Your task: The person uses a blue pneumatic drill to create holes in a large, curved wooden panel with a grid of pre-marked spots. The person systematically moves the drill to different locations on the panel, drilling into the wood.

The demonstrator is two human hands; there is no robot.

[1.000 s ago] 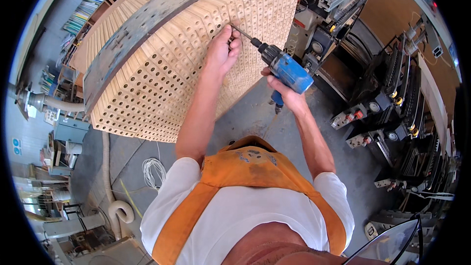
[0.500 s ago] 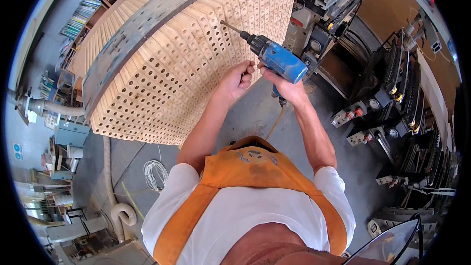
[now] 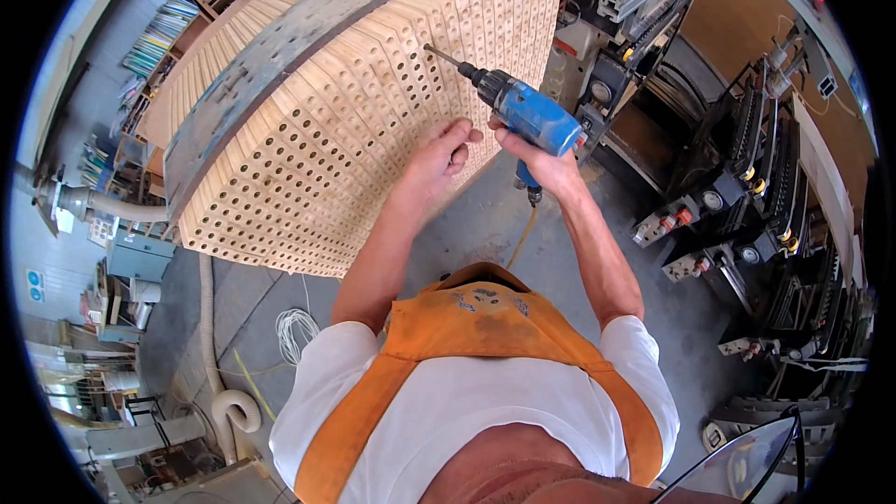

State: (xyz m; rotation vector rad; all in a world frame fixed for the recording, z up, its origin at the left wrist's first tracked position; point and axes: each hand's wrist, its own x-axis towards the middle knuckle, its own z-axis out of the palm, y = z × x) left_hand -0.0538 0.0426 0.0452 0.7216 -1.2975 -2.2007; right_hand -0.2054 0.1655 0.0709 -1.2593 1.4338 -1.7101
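My right hand (image 3: 549, 161) is wrapped round the grip of a blue power drill (image 3: 539, 119) with a black chuck. Its long bit (image 3: 442, 54) points up and left to the face of a large stack of pale wooden pieces (image 3: 373, 121), which is full of rows of round holes. The tip meets that face among the holes; how deep it sits I cannot tell. Just below the drill, my left hand (image 3: 441, 157) is closed near the stack, its fingers curled. Whatever is in those fingers, if anything, is hidden.
A dark, worn board (image 3: 271, 75) lies across the stack. From the drill a yellowish cord (image 3: 523, 241) runs down to the floor. Black machinery with gauges (image 3: 709, 201) stands on the right. A coiled white cable (image 3: 297, 334) and a beige hose (image 3: 208, 336) lie on the floor at left.
My left hand has turned slightly and its fingers have shifted. The drill stays in my right hand, its bit at nearly the same spot, while the whole view has moved a little.
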